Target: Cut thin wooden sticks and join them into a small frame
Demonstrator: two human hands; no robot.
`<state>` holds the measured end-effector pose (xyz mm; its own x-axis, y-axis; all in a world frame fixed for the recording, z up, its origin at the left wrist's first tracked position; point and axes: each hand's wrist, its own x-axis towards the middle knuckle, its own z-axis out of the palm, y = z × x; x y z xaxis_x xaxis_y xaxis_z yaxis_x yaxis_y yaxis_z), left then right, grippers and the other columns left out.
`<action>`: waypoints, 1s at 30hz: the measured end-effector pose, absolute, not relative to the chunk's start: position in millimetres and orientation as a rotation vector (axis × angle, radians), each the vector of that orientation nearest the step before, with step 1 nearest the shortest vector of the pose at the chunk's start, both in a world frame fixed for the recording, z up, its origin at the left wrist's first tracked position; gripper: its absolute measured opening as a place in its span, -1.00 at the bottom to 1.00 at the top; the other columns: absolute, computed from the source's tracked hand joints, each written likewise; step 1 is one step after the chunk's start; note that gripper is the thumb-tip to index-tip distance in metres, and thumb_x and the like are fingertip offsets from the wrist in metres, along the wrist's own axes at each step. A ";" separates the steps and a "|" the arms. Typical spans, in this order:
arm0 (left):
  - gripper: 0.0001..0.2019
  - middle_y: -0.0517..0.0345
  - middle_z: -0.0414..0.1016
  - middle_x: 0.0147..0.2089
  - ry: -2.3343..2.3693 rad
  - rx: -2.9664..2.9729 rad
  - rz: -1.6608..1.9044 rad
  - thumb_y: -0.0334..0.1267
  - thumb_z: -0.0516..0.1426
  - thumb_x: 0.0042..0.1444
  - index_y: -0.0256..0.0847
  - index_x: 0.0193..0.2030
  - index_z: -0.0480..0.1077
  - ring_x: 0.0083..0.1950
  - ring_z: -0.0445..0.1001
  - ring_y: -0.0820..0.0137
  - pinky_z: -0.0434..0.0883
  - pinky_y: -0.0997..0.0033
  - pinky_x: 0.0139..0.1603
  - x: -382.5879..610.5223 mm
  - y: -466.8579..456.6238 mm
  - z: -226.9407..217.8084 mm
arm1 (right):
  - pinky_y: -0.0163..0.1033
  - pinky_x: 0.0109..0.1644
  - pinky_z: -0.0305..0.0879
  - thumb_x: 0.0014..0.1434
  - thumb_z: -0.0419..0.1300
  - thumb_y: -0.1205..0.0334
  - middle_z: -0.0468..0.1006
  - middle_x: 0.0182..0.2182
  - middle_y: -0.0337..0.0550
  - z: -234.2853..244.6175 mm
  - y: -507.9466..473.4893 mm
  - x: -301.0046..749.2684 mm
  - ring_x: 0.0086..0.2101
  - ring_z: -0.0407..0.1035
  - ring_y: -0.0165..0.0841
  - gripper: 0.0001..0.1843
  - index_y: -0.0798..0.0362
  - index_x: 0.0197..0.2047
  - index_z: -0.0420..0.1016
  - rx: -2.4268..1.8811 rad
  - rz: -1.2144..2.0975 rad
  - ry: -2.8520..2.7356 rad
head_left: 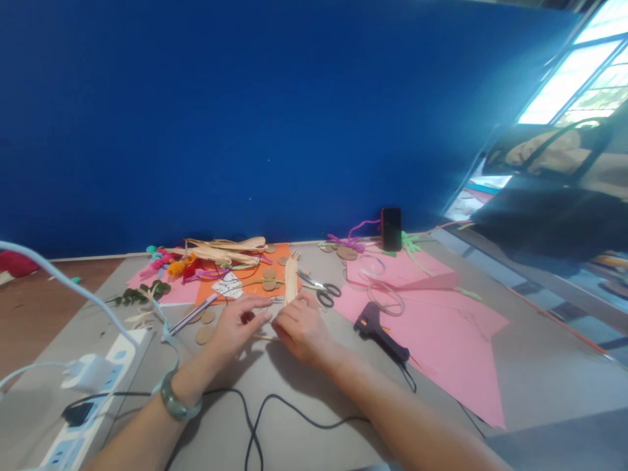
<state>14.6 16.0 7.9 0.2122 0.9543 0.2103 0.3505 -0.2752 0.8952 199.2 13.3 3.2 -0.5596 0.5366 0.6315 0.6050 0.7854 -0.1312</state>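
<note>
My left hand (235,327) and my right hand (301,327) meet over the grey floor mat, fingers pinched together on a pale wooden strip (291,278) that runs away from me. The left wrist wears a green bangle (174,400). Scissors (321,288) lie just beyond my right hand. A black glue gun (380,330) rests to the right on pink paper (441,327). Brown cardboard discs (269,279) lie on an orange sheet (275,258) ahead.
A white power strip (93,392) with plugs sits at the near left, and black cables (255,418) cross under my arms. Colourful pipe cleaners and straw strips (216,252) are piled behind. A black phone (391,228) leans on the blue wall.
</note>
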 end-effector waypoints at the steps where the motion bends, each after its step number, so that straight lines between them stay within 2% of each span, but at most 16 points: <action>1: -0.69 0.00 0.54 -0.18 1.155 1.848 1.022 -0.08 0.17 0.05 -0.22 -0.15 0.53 -0.28 0.45 0.35 0.37 0.41 -0.29 15.0 15.6 8.1 | -0.13 -0.08 0.04 0.21 0.04 0.37 0.47 -0.51 -0.19 2.4 13.0 198.3 -0.43 0.27 -0.39 -0.76 0.08 -0.48 0.39 -0.837 -0.155 -2.312; 3: -0.70 0.01 0.56 -0.15 1.059 1.937 0.944 -0.09 0.13 0.10 -0.18 -0.13 0.54 -0.16 0.47 0.29 0.38 0.35 -0.15 15.8 14.8 8.2 | -0.14 -0.09 0.05 0.21 0.04 0.36 0.47 -0.51 -0.18 1.6 12.6 197.4 -0.43 0.26 -0.39 -0.77 0.09 -0.47 0.39 -0.841 -0.163 -2.304; 4: -0.69 0.01 0.57 -0.17 1.046 1.942 0.908 -0.08 0.11 0.12 -0.18 -0.11 0.53 -0.17 0.47 0.29 0.38 0.35 -0.16 16.1 14.3 8.1 | -0.14 -0.09 0.06 0.21 0.04 0.36 0.47 -0.51 -0.18 1.6 12.6 197.5 -0.43 0.26 -0.39 -0.77 0.09 -0.46 0.39 -0.847 -0.158 -2.291; 7: -0.64 0.04 0.58 -0.27 1.116 1.903 0.812 -0.04 0.13 0.08 -0.22 -0.10 0.53 -0.39 0.46 0.36 0.36 0.44 -0.41 16.6 13.3 7.3 | -0.13 -0.08 0.06 0.19 0.04 0.37 0.47 -0.50 -0.18 3.2 12.7 198.8 -0.41 0.27 -0.37 -0.79 0.09 -0.44 0.42 -0.848 -0.151 -2.277; 9: -0.64 0.05 0.58 -0.32 1.151 1.886 0.778 -0.02 0.15 0.05 -0.24 -0.15 0.55 -0.46 0.43 0.40 0.31 0.47 -0.49 16.7 12.9 6.7 | -0.11 -0.06 0.05 0.18 0.05 0.37 0.47 -0.51 -0.18 4.6 12.4 199.6 -0.40 0.27 -0.36 -0.81 0.09 -0.43 0.43 -0.838 -0.153 -2.293; 15: -0.68 0.02 0.60 -0.32 1.063 1.805 0.805 -0.06 0.12 0.09 -0.26 -0.30 0.57 -0.30 0.48 0.32 0.36 0.44 -0.30 15.7 14.6 7.6 | -0.14 -0.10 0.06 0.19 0.08 0.35 0.49 -0.51 -0.21 5.6 12.7 199.5 -0.42 0.29 -0.38 -0.80 0.07 -0.45 0.44 -0.869 0.015 -2.247; 19: -0.74 0.03 0.60 -0.35 1.100 1.640 0.837 -0.10 0.20 0.00 -0.26 -0.33 0.58 -0.32 0.47 0.31 0.35 0.43 -0.32 13.8 15.6 9.5 | -0.14 -0.10 0.05 0.17 0.14 0.32 0.51 -0.51 -0.25 5.4 15.5 200.6 -0.44 0.33 -0.40 -0.85 0.04 -0.43 0.46 -0.883 0.268 -2.176; 23: -0.80 0.10 0.55 -0.47 1.151 1.541 0.861 -0.16 0.25 -0.08 -0.25 -0.39 0.58 -0.46 0.38 0.41 0.28 0.48 -0.44 13.3 15.3 10.1 | -0.17 -0.11 0.08 0.12 0.20 0.35 0.52 -0.52 -0.28 7.8 15.5 200.7 -0.43 0.36 -0.40 -0.89 0.05 -0.45 0.46 -0.935 0.484 -2.070; 26: -0.79 0.13 0.50 -0.54 1.171 1.498 0.860 -0.15 0.25 -0.09 -0.27 -0.42 0.57 -0.53 0.30 0.46 0.21 0.50 -0.52 14.1 14.6 10.5 | -0.20 -0.14 0.12 0.12 0.20 0.34 0.53 -0.49 -0.27 10.7 13.7 199.9 -0.41 0.37 -0.39 -0.89 0.05 -0.45 0.44 -0.964 0.552 -2.003; 30: -0.80 0.13 0.50 -0.53 1.192 1.502 0.863 -0.16 0.26 -0.12 -0.27 -0.44 0.57 -0.51 0.32 0.46 0.23 0.51 -0.49 15.9 13.4 13.0 | -0.22 -0.17 0.13 0.16 0.14 0.32 0.50 -0.51 -0.27 12.4 12.8 199.6 -0.43 0.34 -0.40 -0.84 0.06 -0.46 0.39 -0.965 0.550 -1.996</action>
